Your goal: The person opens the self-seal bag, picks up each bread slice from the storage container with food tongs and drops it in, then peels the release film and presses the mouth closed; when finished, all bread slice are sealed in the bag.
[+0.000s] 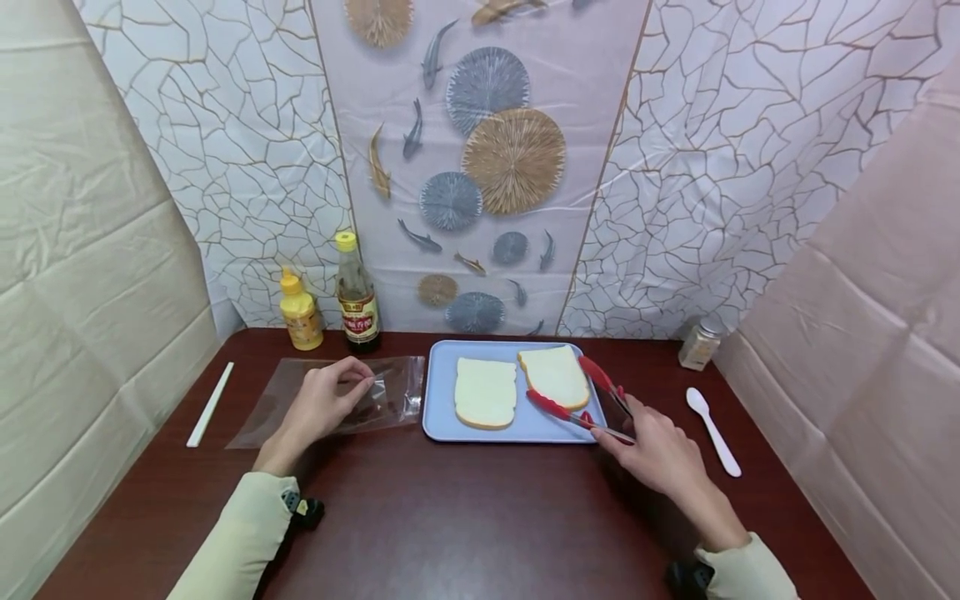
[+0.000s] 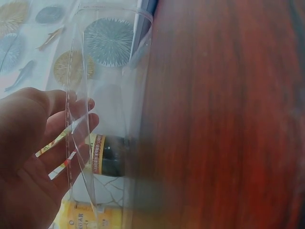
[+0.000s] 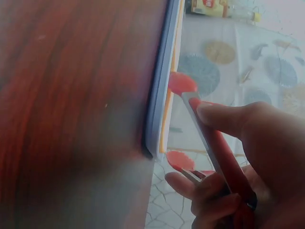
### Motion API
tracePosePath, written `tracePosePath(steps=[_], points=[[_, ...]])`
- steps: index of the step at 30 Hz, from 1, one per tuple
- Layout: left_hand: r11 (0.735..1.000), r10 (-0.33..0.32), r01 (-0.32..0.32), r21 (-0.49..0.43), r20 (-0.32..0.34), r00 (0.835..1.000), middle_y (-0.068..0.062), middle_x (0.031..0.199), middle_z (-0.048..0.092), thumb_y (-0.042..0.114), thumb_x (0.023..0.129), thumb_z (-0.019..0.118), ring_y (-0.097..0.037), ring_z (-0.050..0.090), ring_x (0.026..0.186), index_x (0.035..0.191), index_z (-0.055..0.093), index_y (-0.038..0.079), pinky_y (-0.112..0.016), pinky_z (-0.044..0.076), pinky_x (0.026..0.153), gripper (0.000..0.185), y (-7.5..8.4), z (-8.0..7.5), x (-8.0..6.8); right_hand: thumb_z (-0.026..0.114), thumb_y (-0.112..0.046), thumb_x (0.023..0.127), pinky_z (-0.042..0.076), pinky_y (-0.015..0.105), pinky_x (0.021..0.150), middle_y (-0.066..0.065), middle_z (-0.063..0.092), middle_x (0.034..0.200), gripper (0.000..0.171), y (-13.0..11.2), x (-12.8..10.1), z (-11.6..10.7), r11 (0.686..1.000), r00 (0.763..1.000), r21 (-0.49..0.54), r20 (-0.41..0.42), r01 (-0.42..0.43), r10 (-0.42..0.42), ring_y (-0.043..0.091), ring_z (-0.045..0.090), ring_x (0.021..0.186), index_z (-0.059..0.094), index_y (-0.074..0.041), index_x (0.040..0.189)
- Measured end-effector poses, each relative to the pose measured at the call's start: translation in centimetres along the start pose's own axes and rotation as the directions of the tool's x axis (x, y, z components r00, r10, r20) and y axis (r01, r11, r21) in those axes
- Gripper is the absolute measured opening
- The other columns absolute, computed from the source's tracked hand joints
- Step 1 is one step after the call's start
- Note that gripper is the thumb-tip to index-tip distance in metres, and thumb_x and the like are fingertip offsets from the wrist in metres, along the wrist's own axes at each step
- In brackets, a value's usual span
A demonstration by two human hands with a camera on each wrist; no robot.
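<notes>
My left hand pinches the upper film of a clear plastic bag lying on the table; the left wrist view shows the film raised across the fingertips. My right hand grips red-tipped tongs, also seen as tongs in the right wrist view. Their spread tips lie on either side of the right-hand bread slice. Beside it, a second bread slice lies flat on the same light-blue tray. Whether the tips touch the bread, I cannot tell.
Behind the bag stand a yellow squeeze bottle and a dark sauce bottle. White chopsticks lie at the left. On the right are a shaker jar and a white spoon. Fabric walls border the dark table.
</notes>
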State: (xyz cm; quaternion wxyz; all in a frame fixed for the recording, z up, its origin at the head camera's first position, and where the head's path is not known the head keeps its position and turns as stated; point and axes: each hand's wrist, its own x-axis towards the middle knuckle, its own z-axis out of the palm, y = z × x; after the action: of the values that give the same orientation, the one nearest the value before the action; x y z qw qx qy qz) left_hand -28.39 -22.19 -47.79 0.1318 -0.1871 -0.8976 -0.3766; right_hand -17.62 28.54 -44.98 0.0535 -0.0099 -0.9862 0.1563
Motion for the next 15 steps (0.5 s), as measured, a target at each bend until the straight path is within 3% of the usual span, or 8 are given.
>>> tracePosePath(steps=[3,10,15], points=[[1.0,-0.005,0.004,0.004,0.009,1.0,-0.007,0.105,0.083,0.017,0.102,0.078,-0.029,0.081,0.105,0.106,0.075,0.015,-0.052,0.065,0.093,0.005,-0.2,0.1,0.0,0.074,-0.071,0.092,0.059,0.065,0.076,0.023,0.071,0.131,0.099,-0.3,0.5,0.6,1.0,1.0,0.005,0.011,-0.018,0.018,0.043,0.071,0.112,0.05,0.001,0.155],[1.0,-0.018,0.018,-0.005,0.024,1.0,-0.007,0.105,0.083,0.016,0.101,0.078,-0.028,0.081,0.105,0.106,0.075,0.015,-0.051,0.064,0.094,0.006,-0.4,0.1,-0.1,0.073,-0.075,0.09,0.058,0.063,0.068,0.032,0.068,0.129,0.106,-1.4,0.4,1.4,0.993,0.996,-0.083,-0.03,-0.081,0.078,0.047,0.071,0.096,0.05,0.009,0.151],[1.0,-0.014,0.014,-0.002,0.026,1.0,-0.008,0.106,0.083,0.015,0.101,0.078,-0.026,0.081,0.105,0.107,0.075,0.014,-0.049,0.064,0.095,0.007,-0.4,-0.1,0.0,0.074,-0.071,0.09,0.056,0.059,0.061,0.032,0.068,0.115,0.099,-2.3,0.4,1.0,0.987,0.994,-0.118,-0.03,-0.107,0.104,0.043,0.068,0.08,0.053,0.011,0.142]])
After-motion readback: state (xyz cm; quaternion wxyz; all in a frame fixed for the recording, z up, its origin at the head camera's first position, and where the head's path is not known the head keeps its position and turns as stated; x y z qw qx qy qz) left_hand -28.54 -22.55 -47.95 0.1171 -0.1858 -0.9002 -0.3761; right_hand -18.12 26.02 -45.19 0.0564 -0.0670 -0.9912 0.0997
